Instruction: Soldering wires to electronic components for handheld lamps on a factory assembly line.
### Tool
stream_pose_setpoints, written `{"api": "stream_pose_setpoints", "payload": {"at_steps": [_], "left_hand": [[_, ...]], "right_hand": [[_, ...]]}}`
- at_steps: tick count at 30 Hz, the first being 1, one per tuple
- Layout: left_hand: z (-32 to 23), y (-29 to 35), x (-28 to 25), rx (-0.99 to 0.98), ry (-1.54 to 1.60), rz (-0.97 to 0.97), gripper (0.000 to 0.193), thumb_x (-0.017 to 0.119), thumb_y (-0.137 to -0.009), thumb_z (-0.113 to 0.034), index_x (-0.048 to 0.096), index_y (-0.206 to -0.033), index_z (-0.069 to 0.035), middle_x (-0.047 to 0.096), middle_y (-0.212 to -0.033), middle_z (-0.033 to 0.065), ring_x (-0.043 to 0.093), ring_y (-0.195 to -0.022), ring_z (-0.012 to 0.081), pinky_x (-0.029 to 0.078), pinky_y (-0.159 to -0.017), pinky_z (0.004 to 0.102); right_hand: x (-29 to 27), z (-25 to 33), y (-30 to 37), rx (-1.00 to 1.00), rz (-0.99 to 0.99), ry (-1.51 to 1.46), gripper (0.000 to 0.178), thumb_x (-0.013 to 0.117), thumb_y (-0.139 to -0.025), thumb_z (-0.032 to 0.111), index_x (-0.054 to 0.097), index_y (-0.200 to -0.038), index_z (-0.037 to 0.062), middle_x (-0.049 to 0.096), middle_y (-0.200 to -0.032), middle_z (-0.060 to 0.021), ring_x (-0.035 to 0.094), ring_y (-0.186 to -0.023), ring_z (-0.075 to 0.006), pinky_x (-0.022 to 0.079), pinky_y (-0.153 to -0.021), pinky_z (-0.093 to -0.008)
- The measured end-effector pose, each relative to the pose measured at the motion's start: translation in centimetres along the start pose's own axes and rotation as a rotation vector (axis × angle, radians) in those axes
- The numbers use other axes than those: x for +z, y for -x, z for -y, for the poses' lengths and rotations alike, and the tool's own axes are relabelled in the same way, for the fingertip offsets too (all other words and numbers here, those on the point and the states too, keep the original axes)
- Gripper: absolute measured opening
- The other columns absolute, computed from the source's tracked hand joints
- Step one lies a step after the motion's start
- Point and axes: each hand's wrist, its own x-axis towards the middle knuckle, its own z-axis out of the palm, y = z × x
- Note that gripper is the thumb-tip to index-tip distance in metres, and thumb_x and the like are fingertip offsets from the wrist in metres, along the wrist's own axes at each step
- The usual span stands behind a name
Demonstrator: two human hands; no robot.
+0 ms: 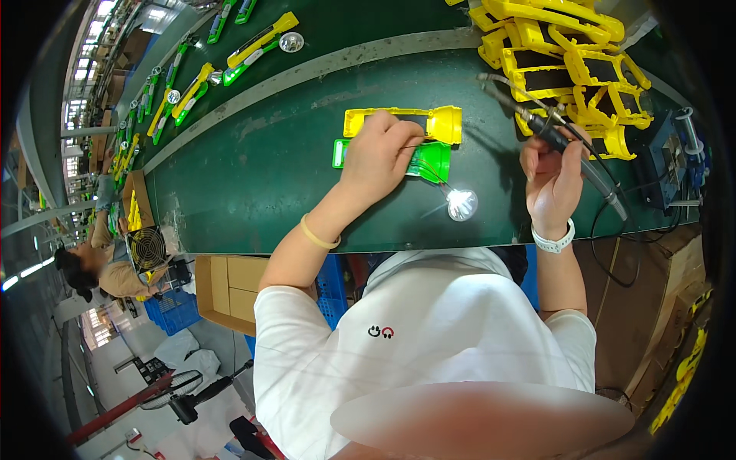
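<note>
My left hand (pixel 376 153) bends over two flashlight halves on the green bench, its fingertips pinched on a thin wire. The yellow half (pixel 446 125) lies behind the green half (pixel 437 159), partly covered by my fingers. Wires run from the green half to a round, clear LED lamp head (pixel 462 205) resting on the bench nearer me. To the right, my right hand (pixel 556 180) is turned palm up, with a soldering iron (pixel 548 130) gripped between thumb and fingers. A thin metal tube runs along the iron toward its tip, which points far left.
Yellow flashlight housings (pixel 590 65) are heaped at the far right. Beside them stands a dark blue soldering station (pixel 663 161) with a solder spool, and a black cable (pixel 613 276) hangs off the edge. Beyond a grey rail (pixel 330 65) lie several yellow and green flashlights (pixel 261 42). Another person (pixel 107 268) sits far left.
</note>
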Motion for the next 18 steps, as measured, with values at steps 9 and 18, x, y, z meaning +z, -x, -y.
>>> {"api": "stream_pose_setpoints", "payload": {"at_steps": [9,18], "left_hand": [[1.0,-1.3,-0.7,0.069,-0.018,0.213,0.009,0.062,-0.074,-0.009,0.065,-0.082,-0.009,0.06,-0.072,0.0077,0.059,-0.07,0.0256,0.047,-0.061,0.0346],[0.6,-1.4,-0.1,0.066,-0.112,0.198,0.007,0.062,-0.074,-0.011,0.064,-0.08,-0.009,0.058,-0.07,0.0074,0.059,-0.068,0.0252,0.047,-0.059,0.036]], "right_hand": [[-0.8,-1.0,0.0,0.141,0.108,0.277,0.025,0.062,-0.083,0.004,0.041,-0.096,0.0065,0.05,-0.075,-0.0013,0.047,-0.06,-0.0052,0.038,-0.05,-0.0185],[-0.3,-1.0,-1.4,0.219,0.246,0.441,0.021,0.062,-0.084,0.005,0.042,-0.091,0.0055,0.047,-0.073,0.0018,0.04,-0.062,-0.0017,0.031,-0.052,-0.0168]]}}
